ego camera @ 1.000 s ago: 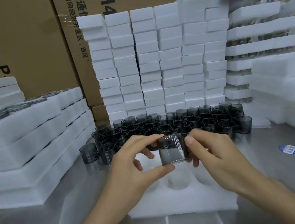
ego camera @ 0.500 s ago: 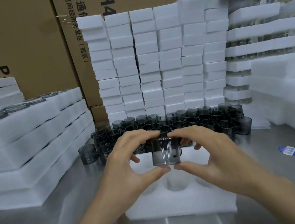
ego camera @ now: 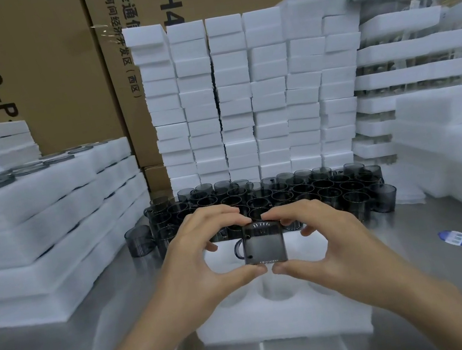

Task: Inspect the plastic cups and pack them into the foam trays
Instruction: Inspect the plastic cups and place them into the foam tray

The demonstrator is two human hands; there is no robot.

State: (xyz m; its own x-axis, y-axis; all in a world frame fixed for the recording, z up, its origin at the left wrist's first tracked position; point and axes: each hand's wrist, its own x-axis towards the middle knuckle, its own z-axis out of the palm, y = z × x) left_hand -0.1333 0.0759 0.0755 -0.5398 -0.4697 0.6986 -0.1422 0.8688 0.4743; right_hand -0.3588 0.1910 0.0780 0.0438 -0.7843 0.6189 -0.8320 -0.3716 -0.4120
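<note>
A smoky grey plastic cup (ego camera: 262, 243) with a small handle on its left side is held in the air above a white foam tray (ego camera: 284, 315). My left hand (ego camera: 204, 258) pinches it between thumb below and fingers above. My right hand (ego camera: 323, 241) pinches the same cup from the other side, thumb under its base and forefinger on its rim. The tray lies on the steel table (ego camera: 53, 342) and shows round hollow pockets with no cups in them. Behind the hands stands a dense cluster of several more grey cups (ego camera: 302, 190).
Stacks of filled foam trays (ego camera: 31, 214) rise at the left. A wall of foam blocks (ego camera: 253, 94) stands behind the cups, with more foam stacks (ego camera: 447, 138) at the right. Cardboard boxes (ego camera: 46, 68) form the back. A blue sticker (ego camera: 456, 238) lies on the table at right.
The cup has been turned between both hands, so its handle now shows at the left. My right fingers moved from the cup's side to its rim and base.
</note>
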